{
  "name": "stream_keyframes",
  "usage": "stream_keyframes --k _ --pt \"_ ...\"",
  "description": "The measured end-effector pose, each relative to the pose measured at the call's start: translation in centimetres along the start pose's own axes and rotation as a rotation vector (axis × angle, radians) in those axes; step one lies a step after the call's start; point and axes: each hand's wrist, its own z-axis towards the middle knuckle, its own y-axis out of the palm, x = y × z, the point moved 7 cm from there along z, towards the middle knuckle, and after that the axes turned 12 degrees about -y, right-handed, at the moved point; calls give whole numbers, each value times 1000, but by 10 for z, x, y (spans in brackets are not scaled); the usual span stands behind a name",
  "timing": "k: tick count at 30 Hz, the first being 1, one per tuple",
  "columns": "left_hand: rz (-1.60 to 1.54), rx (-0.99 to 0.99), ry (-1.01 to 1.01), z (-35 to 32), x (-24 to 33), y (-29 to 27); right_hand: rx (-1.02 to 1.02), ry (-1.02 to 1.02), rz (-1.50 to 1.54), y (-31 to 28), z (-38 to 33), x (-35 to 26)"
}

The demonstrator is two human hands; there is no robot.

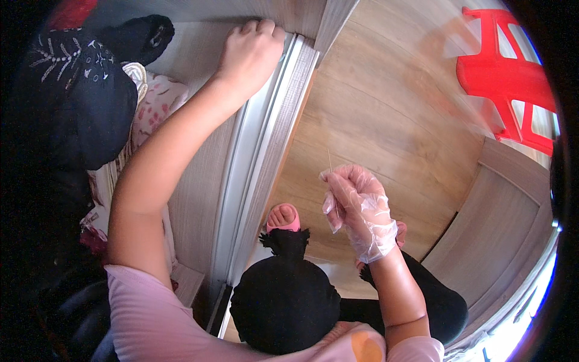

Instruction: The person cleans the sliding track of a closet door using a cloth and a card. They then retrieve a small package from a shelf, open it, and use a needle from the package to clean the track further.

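Note:
My bare left hand is at the far end of a white sliding-door track, against the wood-grain panel. Its fingers curl inward, and what they hold, if anything, is hidden. A small pale bluish bit shows beside that hand. My right hand wears a clear, wrinkled plastic glove and is raised over the floor. Its thumb and fingers pinch a thin needle-like stick, whose tip points up and away from me.
Dark clothes with light embroidery hang on the left, above folded patterned fabric. A red plastic stool stands at the far right on the wood-look floor. A wooden panel is at the right. My feet wear pink slippers.

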Motion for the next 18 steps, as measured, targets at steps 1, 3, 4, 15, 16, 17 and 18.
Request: stream_keyframes --k 1,3,4,15,16,17,18 --pt "-13 -46 3 -3 -1 0 -3 -7 10 0 -1 -2" --pt "-84 -173 -28 -15 -4 -4 -13 -20 29 -1 -3 -6" --pt "-149 -250 -59 -27 -3 -8 -1 -15 13 -5 -3 -5" --pt "-679 -3 -299 -21 -34 -16 54 -2 -17 -11 -2 0" --pt "-627 65 -246 -12 -32 -4 49 -11 -8 -7 -3 -1" --pt "-600 46 -259 -5 -32 5 51 -19 0 -4 -4 -3" --pt "-571 27 -273 -2 -33 12 35 -27 2 -1 -5 -7"
